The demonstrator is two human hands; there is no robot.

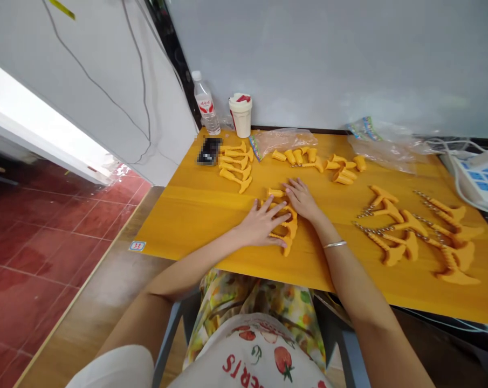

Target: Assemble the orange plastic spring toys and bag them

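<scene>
My left hand lies flat with spread fingers on a small heap of orange plastic axe-shaped pieces at the near middle of the yellow wooden table. My right hand rests just beyond it, its fingertips touching the same heap. A thin bangle circles my right wrist. More orange pieces lie in loose groups toward the back. To the right, several larger orange pieces with metal ball chains lie spread out, well away from both hands.
A water bottle, a white lidded cup, a blurred phone and clear plastic bags stand along the back edge. A white device with blue keys sits at the right. Red tile floor lies left of the table.
</scene>
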